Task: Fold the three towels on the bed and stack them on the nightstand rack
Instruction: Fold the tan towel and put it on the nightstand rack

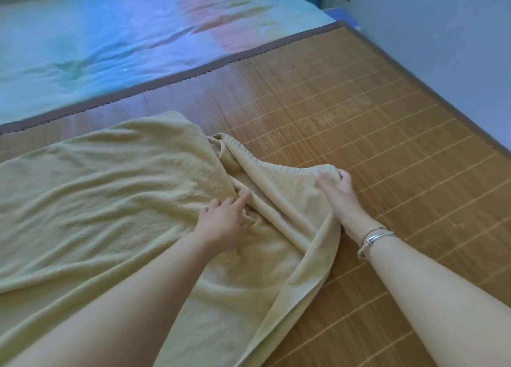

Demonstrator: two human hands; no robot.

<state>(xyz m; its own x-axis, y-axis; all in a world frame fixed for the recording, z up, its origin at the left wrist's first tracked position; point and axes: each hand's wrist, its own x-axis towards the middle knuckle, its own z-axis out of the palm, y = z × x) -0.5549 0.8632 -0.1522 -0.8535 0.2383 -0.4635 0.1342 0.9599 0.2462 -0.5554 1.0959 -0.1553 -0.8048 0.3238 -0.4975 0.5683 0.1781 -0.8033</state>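
A large pale yellow towel (105,189) lies spread and wrinkled over the bamboo mat (359,134) on the bed. Its right end is bunched and partly lifted. My left hand (224,222) rests on the towel's middle folds, fingers curled into the cloth and gripping a fold. My right hand (336,192) grips the towel's right edge, thumb over the hem, raising that corner off the mat. A silver bracelet sits on my right wrist. No other towels and no nightstand rack are in view.
A pastel blue, green and pink sheet (116,43) covers the far half of the bed beyond the mat's brown border. A pale wall (442,43) runs along the right side of the bed. Bare mat lies right of the towel.
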